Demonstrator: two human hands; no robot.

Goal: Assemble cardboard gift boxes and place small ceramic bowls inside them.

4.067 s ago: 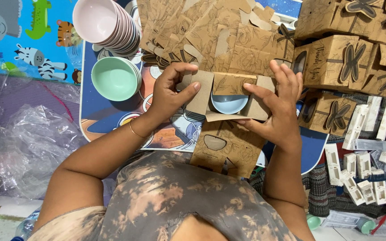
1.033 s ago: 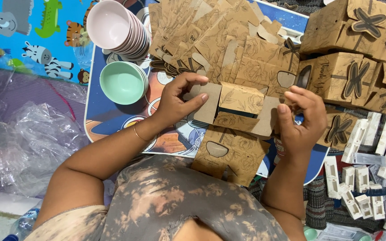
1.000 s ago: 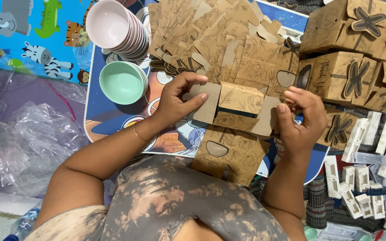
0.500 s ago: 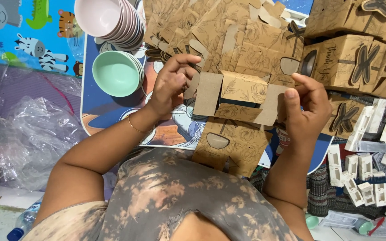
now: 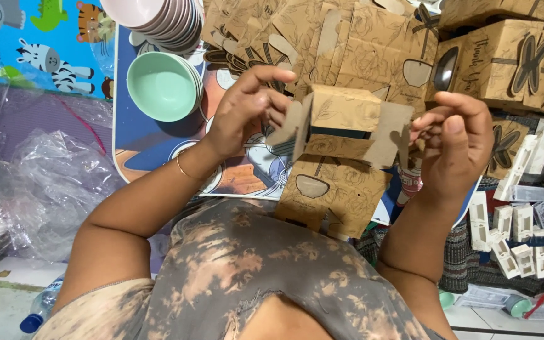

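**A:** How far along is the folding?

**B:** The brown cardboard box (image 5: 341,126) has its body formed, but the side flaps stand open. Finished boxes (image 5: 505,60) sit up to its right.

**A:** And the hands?

**B:** The left hand (image 5: 247,110) pinches the box's left flap; the right hand (image 5: 454,141) grips its right flap, both raised at chest height.

Tight quarters here: flat cardboard blanks (image 5: 322,38) crowd the space just beyond both hands, and folded boxes (image 5: 511,63) wall off the far right. Left of the left hand (image 5: 247,113), bowl stacks (image 5: 162,85) block the way. Below the right hand (image 5: 454,141), white packets (image 5: 524,233) clutter the floor. Crumpled plastic (image 5: 39,189) fills the far left.
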